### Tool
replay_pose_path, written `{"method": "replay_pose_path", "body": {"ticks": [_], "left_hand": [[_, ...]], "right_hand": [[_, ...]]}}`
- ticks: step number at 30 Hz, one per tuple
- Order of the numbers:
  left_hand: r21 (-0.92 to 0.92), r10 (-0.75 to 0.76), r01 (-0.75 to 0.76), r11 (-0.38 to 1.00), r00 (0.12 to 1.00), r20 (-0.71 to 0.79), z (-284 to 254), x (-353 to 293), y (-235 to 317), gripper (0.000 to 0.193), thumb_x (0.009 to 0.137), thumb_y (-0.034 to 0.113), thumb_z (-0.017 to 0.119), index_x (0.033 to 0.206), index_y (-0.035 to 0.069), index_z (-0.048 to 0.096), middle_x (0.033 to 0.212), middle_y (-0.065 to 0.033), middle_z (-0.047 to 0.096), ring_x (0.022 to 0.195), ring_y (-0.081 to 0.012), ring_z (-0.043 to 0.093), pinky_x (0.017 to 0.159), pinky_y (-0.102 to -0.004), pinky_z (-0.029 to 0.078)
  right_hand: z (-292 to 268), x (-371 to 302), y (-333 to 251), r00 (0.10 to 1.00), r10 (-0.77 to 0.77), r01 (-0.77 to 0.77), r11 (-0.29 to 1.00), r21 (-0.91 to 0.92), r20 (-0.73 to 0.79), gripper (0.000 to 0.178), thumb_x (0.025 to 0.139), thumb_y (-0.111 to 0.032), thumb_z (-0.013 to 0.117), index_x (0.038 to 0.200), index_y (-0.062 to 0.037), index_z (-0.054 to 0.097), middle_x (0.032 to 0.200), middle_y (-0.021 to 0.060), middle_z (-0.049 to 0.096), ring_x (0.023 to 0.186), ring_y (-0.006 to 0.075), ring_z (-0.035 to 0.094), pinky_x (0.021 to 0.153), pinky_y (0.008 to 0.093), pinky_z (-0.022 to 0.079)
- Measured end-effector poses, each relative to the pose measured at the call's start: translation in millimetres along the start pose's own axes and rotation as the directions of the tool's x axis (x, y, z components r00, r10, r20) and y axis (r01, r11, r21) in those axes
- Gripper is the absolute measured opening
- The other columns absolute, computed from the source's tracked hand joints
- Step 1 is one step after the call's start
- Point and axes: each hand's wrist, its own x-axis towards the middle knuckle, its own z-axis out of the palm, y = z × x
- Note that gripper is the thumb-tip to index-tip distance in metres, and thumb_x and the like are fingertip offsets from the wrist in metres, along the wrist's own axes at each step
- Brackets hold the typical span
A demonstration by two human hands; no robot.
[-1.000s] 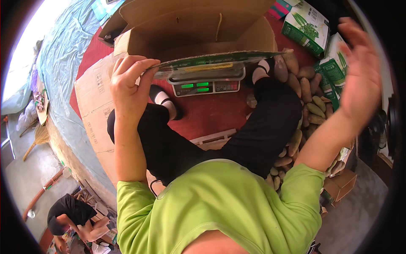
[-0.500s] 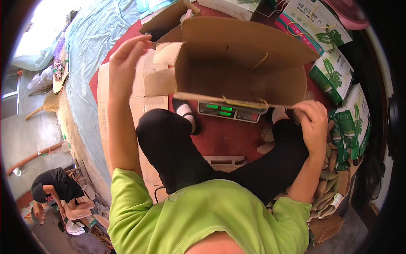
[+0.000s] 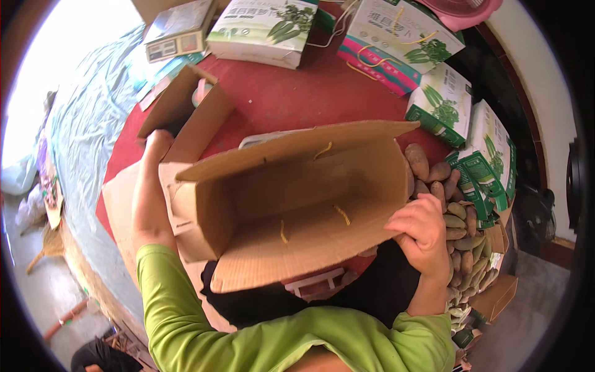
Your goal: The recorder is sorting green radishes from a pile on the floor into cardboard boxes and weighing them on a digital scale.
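Note:
A large open cardboard box (image 3: 297, 198) is tilted over my lap, its bare brown inside facing me. Short yellow cord loops poke through its long walls. At its right end, my right hand (image 3: 421, 232) grips the edge of the near flap between thumb and fingers. My left hand (image 3: 160, 141) is stretched out at the far left, at the near edge of a smaller open carton (image 3: 201, 127). Its fingertips dip out of sight there. A roll of tape (image 3: 201, 93) shows inside that carton, along with something dark.
White-and-green printed boxes (image 3: 263, 28) stand around the far and right sides of the red mat (image 3: 260, 90). Brown and green radish-like roots (image 3: 462, 232) are heaped at my right. Blue plastic sheeting (image 3: 87, 130) covers the left; another person (image 3: 105, 356) is at lower left.
The large box has come closer and tipped toward me, covering the scale's display. My left hand has moved to the small carton. My right hand still holds the box's edge.

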Motion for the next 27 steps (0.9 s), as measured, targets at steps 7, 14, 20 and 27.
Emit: {"method": "replay_pose_path", "body": {"ticks": [7,14,20,27], "left_hand": [[0.075,-0.039,0.012,0.997,0.931,0.363,-17.2,13.6,39.6,0.029,0.086,0.028,0.052,0.096,0.007,0.070,0.100,-0.0179,0.066,0.096,-0.0320,0.064,0.080,-0.0418,0.050],[0.175,-0.255,0.192,0.966,0.828,0.499,-22.9,17.5,43.0,0.035,0.084,0.024,0.052,0.113,0.006,0.061,0.111,-0.0157,0.064,0.105,-0.0331,0.061,0.086,-0.0438,0.048],[0.141,-0.330,0.298,0.944,0.848,0.415,-63.5,-13.7,93.9,0.048,0.081,0.026,0.059,0.127,0.015,0.055,0.108,-0.0148,0.067,0.101,-0.0359,0.063,0.087,-0.0469,0.048],[-0.032,-0.111,0.163,0.986,0.788,0.606,-58.9,-19.1,66.4,0.043,0.080,0.029,0.063,0.123,0.023,0.060,0.106,-0.0108,0.068,0.096,-0.0248,0.065,0.087,-0.0363,0.049]], "right_hand": [[-3.8,13.4,3.1,0.999,0.040,-0.041,0.998,0.044,0.038,0.017,0.061,-0.006,0.072,0.076,-0.0130,0.067,0.081,-0.0020,0.064,0.082,0.0201,0.056,0.086,0.0410,0.038],[-5.4,17.7,8.5,0.994,0.041,-0.051,0.994,0.096,0.102,0.023,0.059,-0.006,0.071,0.079,-0.0139,0.067,0.086,-0.0040,0.064,0.085,0.0195,0.055,0.088,0.0378,0.037],[-9.3,14.9,11.1,0.993,0.048,-0.063,0.988,0.138,0.110,0.022,0.060,-0.005,0.071,0.079,-0.0142,0.067,0.086,-0.0046,0.064,0.085,0.0193,0.055,0.087,0.0367,0.037],[-4.6,22.9,11.2,0.991,0.030,-0.047,0.991,0.128,0.132,0.021,0.061,-0.007,0.072,0.079,-0.0148,0.066,0.085,-0.0058,0.063,0.085,0.0189,0.055,0.085,0.0355,0.037]]}}
